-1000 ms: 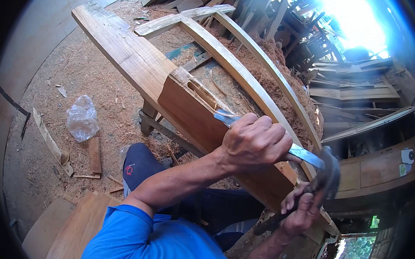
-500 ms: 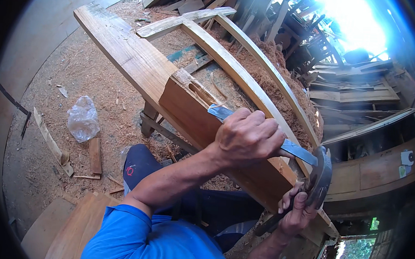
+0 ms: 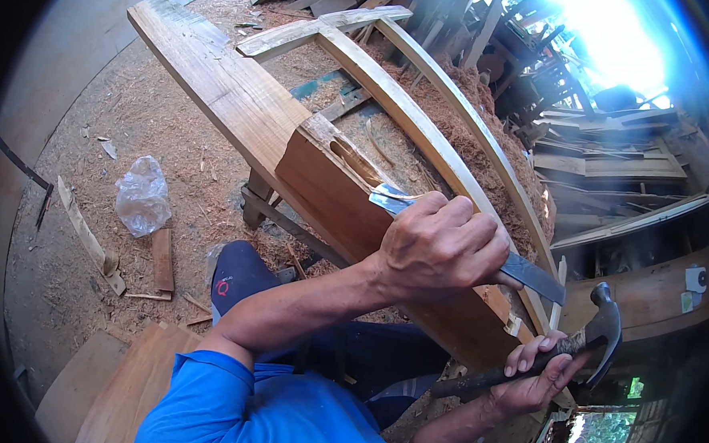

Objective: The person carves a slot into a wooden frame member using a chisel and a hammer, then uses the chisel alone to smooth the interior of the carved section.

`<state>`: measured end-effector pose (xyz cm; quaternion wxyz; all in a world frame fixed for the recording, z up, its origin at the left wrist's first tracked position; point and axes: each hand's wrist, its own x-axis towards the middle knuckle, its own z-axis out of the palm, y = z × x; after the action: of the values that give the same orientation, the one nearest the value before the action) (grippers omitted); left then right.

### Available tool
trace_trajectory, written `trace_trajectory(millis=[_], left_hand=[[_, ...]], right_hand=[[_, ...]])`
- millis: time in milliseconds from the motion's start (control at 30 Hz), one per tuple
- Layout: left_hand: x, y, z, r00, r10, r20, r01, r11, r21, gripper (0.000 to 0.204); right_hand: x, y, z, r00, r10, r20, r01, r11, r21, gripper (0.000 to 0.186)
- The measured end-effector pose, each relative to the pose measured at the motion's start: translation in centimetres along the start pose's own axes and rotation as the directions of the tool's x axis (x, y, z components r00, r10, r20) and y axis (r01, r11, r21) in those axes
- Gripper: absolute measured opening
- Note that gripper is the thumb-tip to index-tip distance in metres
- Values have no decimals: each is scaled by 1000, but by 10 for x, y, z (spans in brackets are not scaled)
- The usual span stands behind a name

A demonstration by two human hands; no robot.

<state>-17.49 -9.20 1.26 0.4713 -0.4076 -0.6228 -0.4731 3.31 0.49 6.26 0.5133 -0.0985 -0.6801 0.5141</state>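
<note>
My left hand (image 3: 445, 246) is wrapped round a flat metal chisel (image 3: 534, 279). The cutting end lies on the upper edge of a thick reddish-brown board (image 3: 317, 167), close to an elongated slot (image 3: 353, 164) cut into that edge. A thin shaving curls over the blade. In my right hand (image 3: 535, 371) is a claw hammer (image 3: 606, 323), gripped by its dark handle near the head. The hammer head is apart from the chisel's butt end, a short way to its right. My left fingers hide the middle of the chisel.
The board rests against a long pale plank (image 3: 218, 78) on a low wooden support (image 3: 257, 200). Beyond lies a curved wooden frame (image 3: 393, 95). Shavings, a clear plastic bag (image 3: 142, 197) and offcuts (image 3: 162, 259) litter the floor. Stacked boards (image 3: 610, 159) stand at right.
The hammer has swung right, away from the chisel's butt end, which it was at before. The chisel and my left hand have shifted slightly right and down along the board's edge.
</note>
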Motion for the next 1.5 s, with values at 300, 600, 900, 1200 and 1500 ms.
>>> trace_trajectory(millis=[300,600,900,1200,1500], left_hand=[[2,14,5,999,-29,43,28,999,23,19],[2,20,8,995,-33,91,37,998,-43,16],[-5,25,14,994,-19,110,22,999,-23,14],[3,22,8,991,-56,124,64,996,-61,26],[7,19,10,993,-67,101,74,995,-65,38]], right_hand=[[8,-16,-5,975,-204,-82,195,974,-112,58],[4,-14,-8,973,-210,-92,199,973,-120,58],[3,-9,-15,978,-168,-122,153,981,-120,60],[-1,-6,-10,999,-40,-27,36,987,-158,61],[-1,-3,-2,1000,5,24,-3,997,-83,55]])
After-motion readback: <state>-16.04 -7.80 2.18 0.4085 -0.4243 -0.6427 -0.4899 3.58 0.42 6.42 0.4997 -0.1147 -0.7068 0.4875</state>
